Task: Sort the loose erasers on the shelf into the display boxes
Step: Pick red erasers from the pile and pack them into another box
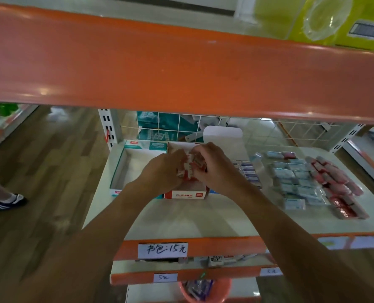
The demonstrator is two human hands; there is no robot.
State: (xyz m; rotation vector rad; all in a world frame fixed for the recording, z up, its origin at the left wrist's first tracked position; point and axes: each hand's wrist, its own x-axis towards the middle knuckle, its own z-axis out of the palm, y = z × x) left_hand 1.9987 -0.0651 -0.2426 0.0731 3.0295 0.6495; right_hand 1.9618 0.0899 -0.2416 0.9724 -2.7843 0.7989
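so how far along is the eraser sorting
Partway. Done: blue erasers look boxed beside the right hand. In hand: left hand and right hand grip a bunch of red erasers over the red box. Left: the teal box looks empty, and loose teal erasers and loose red erasers lie on the shelf.

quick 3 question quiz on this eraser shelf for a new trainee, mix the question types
1. True or false: the teal box is full of erasers.
2. The left hand and right hand hold red-and-white erasers over which box? A teal, B the red box, C blue.
3. Fill in: the loose red erasers lie toward the ____ end of the shelf.
Key: 1 false; 2 B; 3 right.
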